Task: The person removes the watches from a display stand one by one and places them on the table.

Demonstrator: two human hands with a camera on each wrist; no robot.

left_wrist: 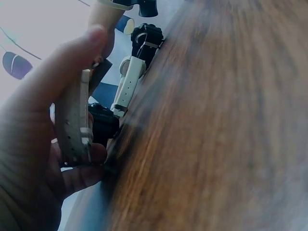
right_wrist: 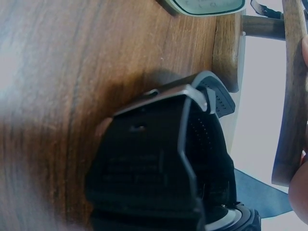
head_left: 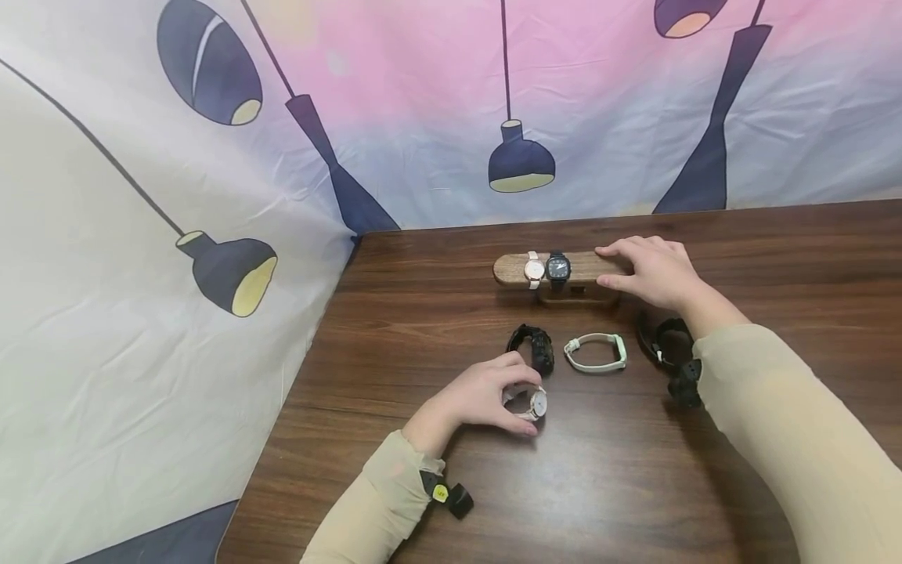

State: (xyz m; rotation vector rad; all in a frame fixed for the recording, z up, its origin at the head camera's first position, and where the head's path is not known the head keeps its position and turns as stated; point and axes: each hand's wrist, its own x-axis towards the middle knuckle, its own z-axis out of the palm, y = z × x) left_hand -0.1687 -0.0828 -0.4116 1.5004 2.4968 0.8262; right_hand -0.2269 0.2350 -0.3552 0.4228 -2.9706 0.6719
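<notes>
My left hand (head_left: 482, 395) pinches a wristwatch (head_left: 539, 403) with a pale strap and a round, light dial between thumb and fingers, low over the table. Up close in the left wrist view, the strap (left_wrist: 72, 122) of this watch shows its holes and loop. At the back, my right hand (head_left: 651, 270) grips the right end of a wooden watch stand (head_left: 585, 266), thumb in front and fingers behind. On the bar of that stand sit a white-strapped watch (head_left: 535, 270) and a black square-faced watch (head_left: 559, 268), side by side.
A chunky black watch (head_left: 541, 352) stands just beyond my left hand. To its right lies a pale green band (head_left: 620, 352). Another black watch (right_wrist: 144, 163) is near my right forearm, partly hidden in the head view. A printed cloth (head_left: 437, 157) hangs behind the wooden table (head_left: 599, 486).
</notes>
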